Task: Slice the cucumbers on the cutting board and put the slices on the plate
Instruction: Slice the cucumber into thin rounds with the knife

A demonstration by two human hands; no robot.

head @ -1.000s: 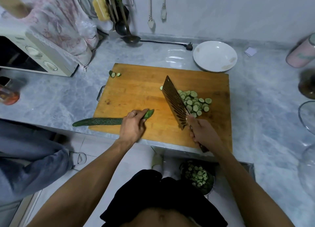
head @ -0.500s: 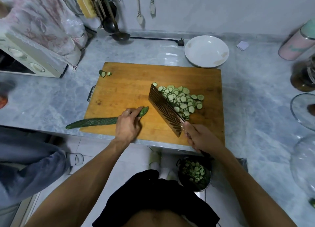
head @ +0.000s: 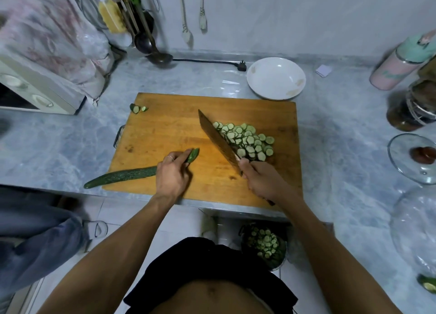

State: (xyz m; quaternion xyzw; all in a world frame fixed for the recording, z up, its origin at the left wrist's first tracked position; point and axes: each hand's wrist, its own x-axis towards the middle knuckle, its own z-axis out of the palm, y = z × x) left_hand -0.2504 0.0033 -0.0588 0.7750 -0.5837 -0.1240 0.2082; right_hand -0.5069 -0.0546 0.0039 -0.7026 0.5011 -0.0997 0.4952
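No writing can be read anywhere. The pink bottle (head: 393, 72) at the far right edge of the worktop (head: 70, 144) bears a greenish script mark, too blurred to make out. The oven (head: 35, 94) dials at the left show no legible figures.

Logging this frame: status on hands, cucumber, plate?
Left hand grips cucumber. Right hand holds cleaver against slice pile. Plate bare, nothing blocking.

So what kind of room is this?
Most likely a home kitchen. A cucumber is being cut with a cleaver on a wooden cutting board, ladles hang by the wall, and a small oven sits on the counter.
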